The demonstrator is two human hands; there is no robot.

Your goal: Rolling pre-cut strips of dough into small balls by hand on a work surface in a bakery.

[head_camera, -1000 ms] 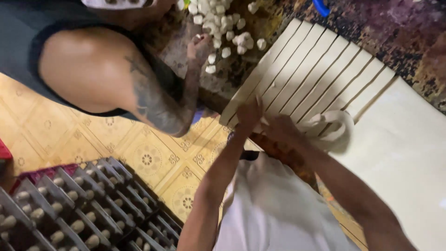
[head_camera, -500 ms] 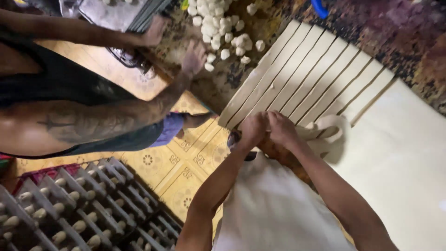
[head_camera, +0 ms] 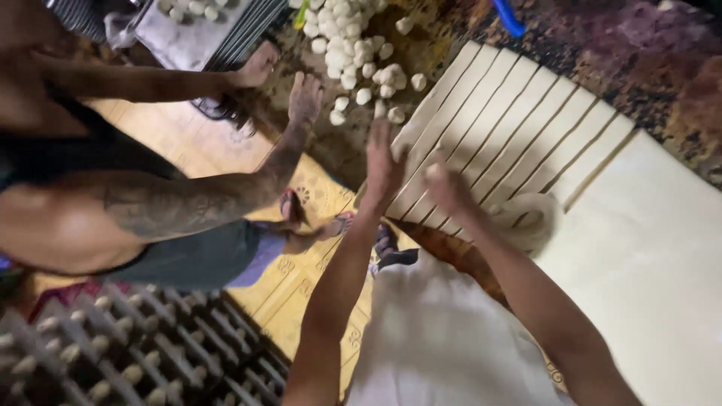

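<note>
head view: the left hand [head_camera: 385, 162] is lifting above the near end of the dough strips [head_camera: 511, 128], its fingers straight and spread, palm turned toward the other hand, gripping nothing. the right hand [head_camera: 445, 184] is hovering just beside it over the same strip ends; it is blurred, its fingers are curling loosely, and whether it is pinching any dough i cannot tell. the strips are lying side by side on the dark worktop [head_camera: 662, 68], running diagonally from the near edge toward the far right, with thin gaps showing between them. a looped coil of dough [head_camera: 530, 218] is resting at their near end, just right of the right hand, touching an uncut dough sheet [head_camera: 654, 256] that is spreading out to the right.

beyond the strips, a heap of small dough balls [head_camera: 353, 45] is sitting on the worktop. a co-worker's hand [head_camera: 304, 98] is pressing flat on the worktop beside the heap, and the co-worker's other hand [head_camera: 256, 69] is reaching toward a tray [head_camera: 188, 37] holding more balls. at lower left, a rack [head_camera: 113, 361] is holding rows of dough pieces above a yellow tiled floor [head_camera: 301, 278].
</note>
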